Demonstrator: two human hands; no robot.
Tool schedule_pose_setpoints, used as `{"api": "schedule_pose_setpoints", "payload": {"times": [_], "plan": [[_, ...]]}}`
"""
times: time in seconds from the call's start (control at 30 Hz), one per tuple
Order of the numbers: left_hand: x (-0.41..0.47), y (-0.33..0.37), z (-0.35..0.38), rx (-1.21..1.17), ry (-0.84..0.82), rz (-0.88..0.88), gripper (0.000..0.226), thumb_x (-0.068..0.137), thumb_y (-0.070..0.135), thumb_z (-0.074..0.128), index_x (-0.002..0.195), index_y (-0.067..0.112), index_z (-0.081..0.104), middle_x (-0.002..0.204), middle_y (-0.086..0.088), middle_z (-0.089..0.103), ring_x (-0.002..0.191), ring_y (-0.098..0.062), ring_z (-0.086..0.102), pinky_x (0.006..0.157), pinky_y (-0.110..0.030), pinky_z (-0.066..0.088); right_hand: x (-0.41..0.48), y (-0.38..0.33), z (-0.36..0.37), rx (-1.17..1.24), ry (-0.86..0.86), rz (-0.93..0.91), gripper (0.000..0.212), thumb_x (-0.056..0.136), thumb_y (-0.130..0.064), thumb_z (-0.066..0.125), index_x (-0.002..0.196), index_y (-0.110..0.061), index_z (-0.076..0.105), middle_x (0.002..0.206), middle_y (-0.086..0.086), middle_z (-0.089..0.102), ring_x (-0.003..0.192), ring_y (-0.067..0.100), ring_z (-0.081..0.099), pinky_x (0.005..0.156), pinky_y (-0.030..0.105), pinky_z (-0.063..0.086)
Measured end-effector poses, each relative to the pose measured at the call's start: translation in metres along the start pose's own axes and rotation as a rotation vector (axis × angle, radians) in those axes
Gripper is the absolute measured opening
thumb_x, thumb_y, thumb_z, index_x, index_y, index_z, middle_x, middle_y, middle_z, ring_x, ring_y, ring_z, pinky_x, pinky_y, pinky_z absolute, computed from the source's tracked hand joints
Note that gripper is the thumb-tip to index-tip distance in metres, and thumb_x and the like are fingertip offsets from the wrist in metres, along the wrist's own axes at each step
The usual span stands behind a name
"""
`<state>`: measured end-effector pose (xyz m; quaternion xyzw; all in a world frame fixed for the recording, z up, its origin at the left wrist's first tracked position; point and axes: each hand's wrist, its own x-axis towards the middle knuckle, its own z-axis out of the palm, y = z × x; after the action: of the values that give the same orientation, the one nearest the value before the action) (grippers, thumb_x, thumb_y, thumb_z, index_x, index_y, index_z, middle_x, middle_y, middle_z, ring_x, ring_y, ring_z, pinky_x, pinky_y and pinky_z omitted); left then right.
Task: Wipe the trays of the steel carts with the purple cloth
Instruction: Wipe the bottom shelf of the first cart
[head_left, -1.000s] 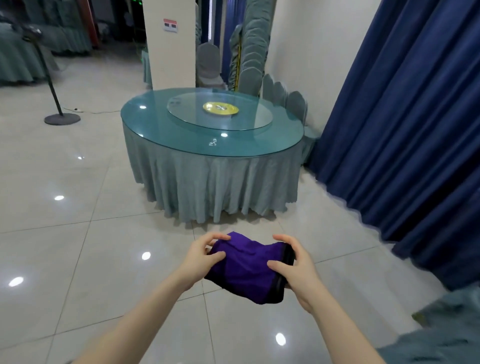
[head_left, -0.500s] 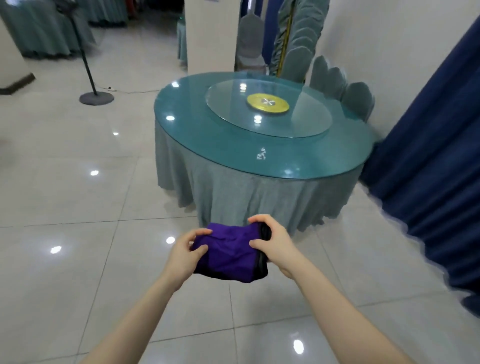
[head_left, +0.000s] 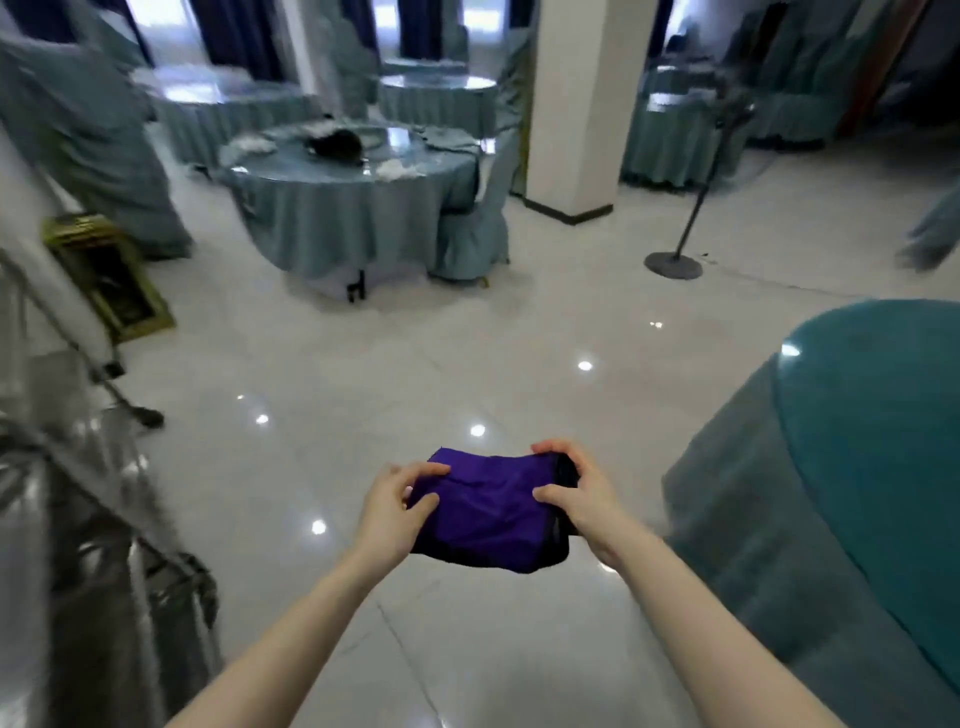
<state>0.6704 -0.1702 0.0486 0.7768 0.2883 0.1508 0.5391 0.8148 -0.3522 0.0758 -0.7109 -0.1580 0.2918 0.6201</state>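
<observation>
You hold one purple cloth (head_left: 488, 512) out in front of you with two hands, up in the air over the shiny white floor (head_left: 363, 374). Your left hand (head_left: 392, 512) grips the left end, thumb on top and fingers curled around the edge. Your right hand (head_left: 582, 493) grips the right end the same way, thumb pressed on the top and fingers wrapped over the far edge, where the cloth has a dark trim. The cloth is bunched up and sags a little between your hands. One steel cart (head_left: 78, 509) is at your left side, close by, and it looks blurry. One round table (head_left: 872, 426) with a teal top is near on your right. Far ahead you can see about four more round tables, all with blue-grey covers; the nearest one (head_left: 348, 187) has a dark thing on it. One white pillar (head_left: 582, 104) stands behind it, and one pole stand (head_left: 675, 260) is on the floor to its right.
</observation>
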Motion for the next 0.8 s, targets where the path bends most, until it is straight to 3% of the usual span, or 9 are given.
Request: {"api": "schedule_pose_setpoints", "payload": {"times": [0.13,0.3,0.4,0.57,0.73,0.8], "plan": [[0.017,-0.024,-0.072,0.077,0.298,-0.120,0.036,0.089,0.006,0.058,0.103,0.038,0.068,0.112,-0.002,0.051,0.102,-0.019,0.057,0.095,-0.032,0.046,0.083,-0.015,0.090,-0.058,-0.296,-0.049,0.051,0.078,0.006,0.060,0.103,-0.039,0.063,0.112,-0.011,0.058,0.100,0.019,0.060,0.063,0.035,0.057],[0.025,-0.077,-0.133,0.138,0.567,-0.242,0.037,0.087,0.004,0.062,0.106,0.036,0.067,0.106,0.003,0.052,0.102,-0.009,0.055,0.098,-0.024,0.040,0.160,-0.010,0.202,-0.151,-0.616,-0.030,0.055,0.078,0.004,0.060,0.097,-0.047,0.063,0.114,-0.009,0.058,0.104,0.020,0.060,0.068,0.034,0.058],[0.031,-0.115,-0.159,0.106,0.673,-0.337,0.037,0.087,0.006,0.063,0.106,0.038,0.066,0.103,0.004,0.052,0.099,-0.008,0.055,0.090,-0.018,0.040,0.194,-0.002,0.266,-0.229,-0.741,-0.011,0.055,0.078,0.005,0.060,0.101,-0.044,0.063,0.115,-0.011,0.058,0.108,0.020,0.058,0.078,0.037,0.058],[0.036,-0.157,-0.178,0.017,0.851,-0.480,0.042,0.084,0.002,0.064,0.102,0.040,0.065,0.098,0.004,0.053,0.092,-0.004,0.055,0.080,-0.005,0.036,0.235,0.003,0.346,-0.384,-0.967,0.003,0.057,0.079,0.008,0.058,0.106,-0.042,0.061,0.116,-0.009,0.054,0.111,0.020,0.055,0.077,0.031,0.054],[0.044,-0.184,-0.193,-0.081,1.031,-0.618,0.044,0.084,0.004,0.067,0.099,0.046,0.066,0.094,0.001,0.055,0.084,-0.010,0.057,0.078,-0.011,0.041,0.266,-0.002,0.419,-0.509,-1.200,0.002,0.060,0.081,0.008,0.058,0.111,-0.043,0.058,0.116,-0.013,0.051,0.109,0.011,0.053,0.072,0.020,0.055],[0.047,-0.197,-0.197,-0.148,1.128,-0.671,0.045,0.084,0.000,0.066,0.100,0.043,0.069,0.102,-0.003,0.058,0.090,-0.016,0.061,0.088,-0.026,0.049,0.277,0.000,0.453,-0.565,-1.308,-0.018,0.059,0.082,0.009,0.058,0.113,-0.041,0.057,0.115,-0.012,0.053,0.106,0.009,0.055,0.074,0.021,0.055]]}}
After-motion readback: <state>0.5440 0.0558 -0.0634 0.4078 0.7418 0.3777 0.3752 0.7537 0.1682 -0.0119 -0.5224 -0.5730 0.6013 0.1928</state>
